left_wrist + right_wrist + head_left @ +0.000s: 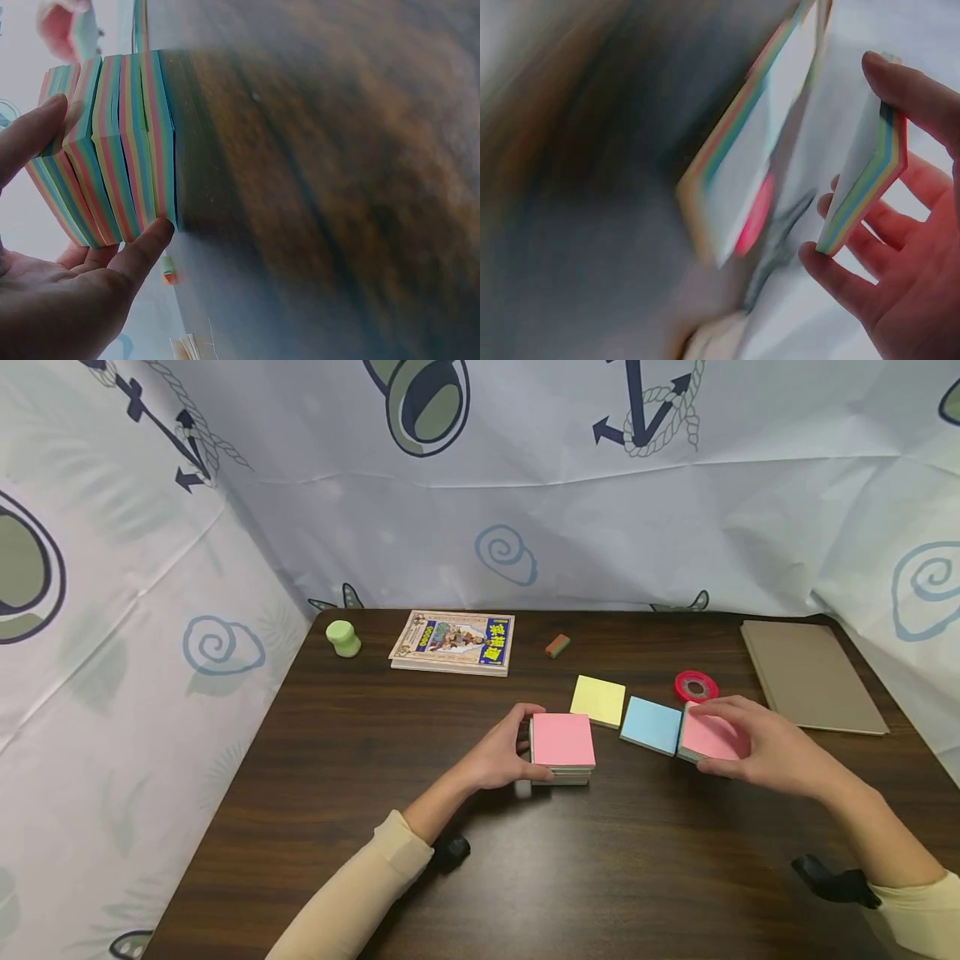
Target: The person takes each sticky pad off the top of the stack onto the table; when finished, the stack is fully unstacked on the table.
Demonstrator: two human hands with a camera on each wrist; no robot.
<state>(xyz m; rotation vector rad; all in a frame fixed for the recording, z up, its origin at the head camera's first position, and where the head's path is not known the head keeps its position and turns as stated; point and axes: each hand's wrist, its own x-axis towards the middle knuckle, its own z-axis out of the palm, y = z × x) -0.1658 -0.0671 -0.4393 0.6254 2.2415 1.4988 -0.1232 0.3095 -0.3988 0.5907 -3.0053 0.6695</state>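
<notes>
A stack of sticky-note pads (564,745) with a pink top sheet stands on the dark wooden table (375,777). My left hand (527,743) grips its left side, thumb at the near edge and fingers at the far edge. In the left wrist view the stack (112,150) shows striped multicolour edges between my fingers (142,247). My right hand (699,739) pinches a single pink-topped pad (712,739), tilted up off the table. The right wrist view shows this pad (866,180) between thumb and fingers. A blue pad (651,725) and a yellow pad (597,700) lie between my hands.
A red tape roll (695,686) lies just behind my right hand. A grey-brown notebook (810,675) sits at the right edge. At the back are a small eraser (557,646), a picture book (453,642) and a green cap-shaped object (343,638). Printed fabric walls surround the table.
</notes>
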